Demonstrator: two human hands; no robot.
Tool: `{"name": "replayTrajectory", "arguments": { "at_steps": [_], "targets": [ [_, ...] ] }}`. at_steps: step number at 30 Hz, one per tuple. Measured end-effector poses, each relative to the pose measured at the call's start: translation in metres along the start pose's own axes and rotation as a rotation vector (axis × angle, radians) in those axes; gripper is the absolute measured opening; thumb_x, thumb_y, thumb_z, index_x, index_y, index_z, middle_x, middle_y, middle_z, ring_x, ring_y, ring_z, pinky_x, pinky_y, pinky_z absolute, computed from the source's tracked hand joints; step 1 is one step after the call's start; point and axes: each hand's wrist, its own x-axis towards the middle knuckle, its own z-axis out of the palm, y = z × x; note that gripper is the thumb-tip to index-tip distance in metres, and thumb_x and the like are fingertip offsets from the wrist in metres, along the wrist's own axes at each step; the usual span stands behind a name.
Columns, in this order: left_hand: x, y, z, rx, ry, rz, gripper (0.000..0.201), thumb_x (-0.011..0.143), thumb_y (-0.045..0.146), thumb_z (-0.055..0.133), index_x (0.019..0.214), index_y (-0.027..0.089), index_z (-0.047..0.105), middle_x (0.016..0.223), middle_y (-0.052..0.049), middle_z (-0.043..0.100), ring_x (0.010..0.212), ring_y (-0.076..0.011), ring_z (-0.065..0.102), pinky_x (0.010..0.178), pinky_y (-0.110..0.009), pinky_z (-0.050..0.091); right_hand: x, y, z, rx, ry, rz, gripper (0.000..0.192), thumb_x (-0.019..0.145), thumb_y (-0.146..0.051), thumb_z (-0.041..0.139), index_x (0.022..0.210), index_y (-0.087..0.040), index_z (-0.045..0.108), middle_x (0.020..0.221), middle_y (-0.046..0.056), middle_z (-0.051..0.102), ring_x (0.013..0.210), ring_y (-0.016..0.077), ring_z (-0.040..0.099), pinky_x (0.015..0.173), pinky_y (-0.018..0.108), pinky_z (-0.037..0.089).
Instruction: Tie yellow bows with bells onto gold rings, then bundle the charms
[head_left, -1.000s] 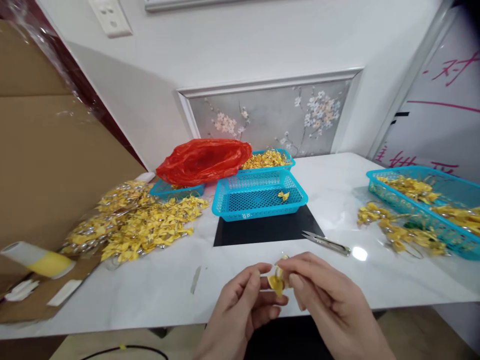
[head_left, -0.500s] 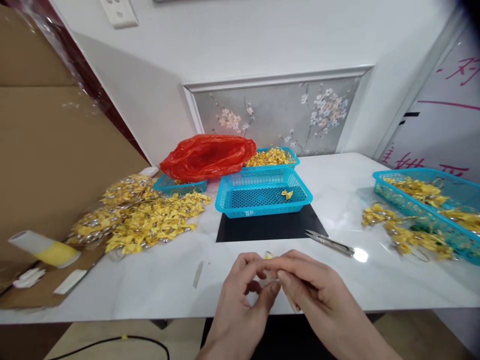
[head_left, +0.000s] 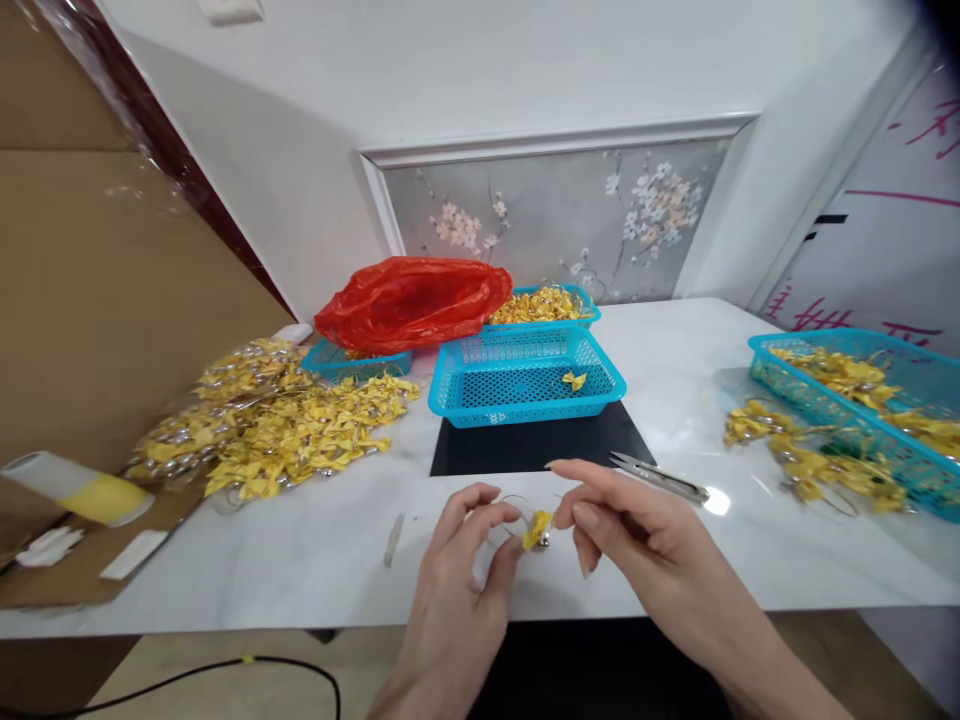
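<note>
White wall [head_left: 540, 70] with a floral panel [head_left: 540, 215] stands behind a pale marbled bench [head_left: 675, 360]; I watch by head camera, well removed.

Left hand [head_left: 459, 580]: thumb and index narrowed to a pinch, apparently at the edge of one yellow bow [head_left: 535, 531], held above the near side of the bench between both hands. A thin loop [head_left: 514, 497] arches over the left fingertips; a shiny bead [head_left: 544, 540] shows beneath the bow.

Right hand [head_left: 649, 560]: index stretched forward, other fingers loosely bent, close beside the bow. I cannot tell whether they grip anything.

Step in hand, by my reading: close finger work on this single piece. Next move, I judge, calls for a steady left pinch and a light, exact right fingertip, since the loop looks springy and could twist.

Outward: silver snips [head_left: 660, 478] just right of centre; a black mat [head_left: 517, 450] under a blue basket [head_left: 457, 412] with a lone bow [head_left: 574, 381] inside. Left, a heap of yellow pieces [head_left: 300, 440]; right, a fuller basket [head_left: 795, 375]; far, a red bag [head_left: 412, 305].
</note>
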Motion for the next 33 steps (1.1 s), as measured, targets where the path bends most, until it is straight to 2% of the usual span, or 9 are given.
{"name": "replayTrajectory", "arguments": {
  "at_steps": [3,6,9,14,17,20,22,27,33],
  "targets": [
    [0.001,0.001,0.005,-0.062,-0.088,-0.157,0.032,0.089,0.033,0.05,0.119,0.023,0.057,0.128,-0.013,0.052,0.106,-0.0266,0.059,0.085,-0.043,0.05,0.003,-0.005,0.002,0.028,-0.004,-0.006,0.018,0.098,-0.022,0.047,0.102,-0.025,0.064,0.076,-0.004,0.064,0.063,0.005,0.06,0.064,0.015,0.051],
    [0.003,0.004,0.008,-0.134,-0.142,-0.29,0.045,0.092,0.044,0.045,0.132,0.023,0.046,0.125,-0.015,0.055,0.106,-0.0276,0.059,0.084,-0.044,0.05,0.007,-0.009,0.003,0.065,0.043,-0.051,0.019,0.099,-0.023,0.046,0.087,-0.022,0.06,0.071,-0.004,0.059,0.061,0.0051,0.058,0.061,0.014,0.05],
    [0.004,0.006,0.009,-0.192,-0.178,-0.283,0.047,0.094,0.047,0.042,0.135,0.023,0.043,0.12,-0.013,0.058,0.105,-0.0268,0.059,0.089,-0.046,0.047,0.012,-0.012,0.005,0.12,0.065,-0.1,0.016,0.1,-0.024,0.046,0.091,-0.022,0.059,0.068,-0.005,0.056,0.06,0.0057,0.055,0.058,0.014,0.048],
    [0.003,0.012,0.012,-0.401,-0.338,-0.22,0.049,0.095,0.047,0.042,0.139,0.026,0.037,0.097,-0.006,0.063,0.083,-0.0199,0.061,0.078,-0.039,0.048,0.019,-0.018,0.01,0.248,0.009,-0.067,0.015,0.101,-0.028,0.045,0.095,-0.022,0.057,0.061,-0.006,0.052,0.053,0.0057,0.048,0.053,0.016,0.044],
    [0.004,0.016,0.013,-0.603,-0.409,-0.251,0.047,0.095,0.045,0.046,0.138,0.028,0.037,0.093,-0.003,0.062,0.087,-0.0185,0.06,0.082,-0.037,0.048,0.022,-0.021,0.011,0.343,0.011,-0.035,0.015,0.101,-0.029,0.045,0.095,-0.022,0.057,0.059,-0.007,0.049,0.05,0.0049,0.044,0.051,0.016,0.041],
    [0.005,0.018,0.014,-0.793,-0.402,-0.292,0.046,0.091,0.037,0.058,0.133,0.029,0.042,0.112,-0.006,0.058,0.098,-0.0196,0.06,0.086,-0.037,0.048,0.024,-0.025,0.008,0.463,0.002,-0.007,0.015,0.101,-0.03,0.046,0.095,-0.022,0.057,0.06,-0.007,0.049,0.048,0.0044,0.041,0.046,0.015,0.036],
    [0.005,0.019,0.013,-0.828,-0.395,-0.278,0.046,0.088,0.033,0.063,0.13,0.03,0.046,0.12,-0.007,0.054,0.099,-0.0191,0.059,0.086,-0.036,0.049,0.025,-0.028,0.006,0.525,0.0,0.01,0.014,0.101,-0.03,0.047,0.094,-0.023,0.058,0.06,-0.006,0.05,0.049,0.0047,0.041,0.046,0.016,0.034],
    [0.004,0.028,0.01,-0.854,-0.444,-0.356,0.035,0.091,0.034,0.058,0.126,0.028,0.053,0.113,-0.007,0.058,0.1,-0.0198,0.059,0.078,-0.033,0.054,0.027,-0.035,0.003,0.629,-0.02,0.027,0.014,0.1,-0.029,0.049,0.094,-0.024,0.059,0.061,-0.006,0.049,0.049,0.0047,0.037,0.046,0.019,0.03],
    [0.004,0.034,0.009,-0.771,-0.337,-0.315,0.029,0.089,0.033,0.061,0.116,0.022,0.059,0.106,-0.007,0.064,0.089,-0.0175,0.065,0.073,-0.029,0.055,0.024,-0.036,0.003,0.606,0.0,0.011,0.014,0.1,-0.031,0.048,0.095,-0.024,0.059,0.058,-0.006,0.046,0.047,0.0048,0.034,0.045,0.021,0.026]
  ]
}}
